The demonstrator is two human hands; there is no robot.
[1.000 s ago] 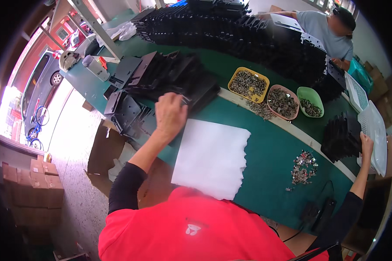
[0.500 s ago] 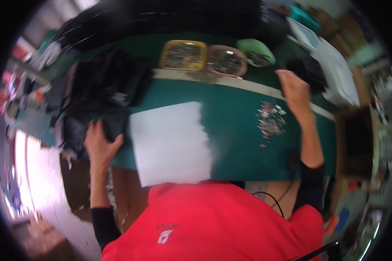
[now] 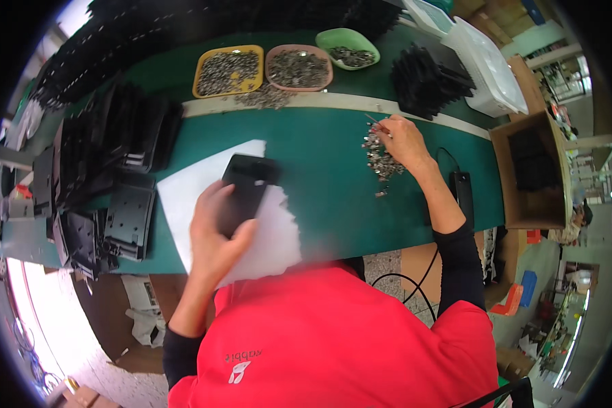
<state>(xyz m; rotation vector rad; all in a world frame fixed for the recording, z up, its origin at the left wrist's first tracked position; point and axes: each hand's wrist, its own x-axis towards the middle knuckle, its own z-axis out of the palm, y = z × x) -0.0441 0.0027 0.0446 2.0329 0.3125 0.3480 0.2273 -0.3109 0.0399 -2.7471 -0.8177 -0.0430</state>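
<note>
My left hand (image 3: 214, 234) grips a flat black plastic plate (image 3: 248, 187), slightly blurred, above a white sheet (image 3: 183, 197) with a ragged right edge. At the right of the green table, my right hand (image 3: 402, 141) is closed in a pinch over a pile of small shiny metal parts (image 3: 382, 163). A thin reddish stick-like piece (image 3: 377, 124) pokes out from its fingertips; its kind does not show. Left of the sheet stand more black plastic plates (image 3: 130, 214), several of them leaning in stacks.
Along the back sit a yellow tray (image 3: 198, 87), a pink tray (image 3: 299, 88) and a green tray (image 3: 323, 42) with small metal parts. A pale strip (image 3: 347, 102) crosses the table. At right are a black device with a cable (image 3: 461, 194), a cardboard box (image 3: 554, 173) and white bins (image 3: 486, 71).
My left hand has come from the black stack to above the white sheet, now with a plate in it. My right hand has come down and left onto the metal pile.
</note>
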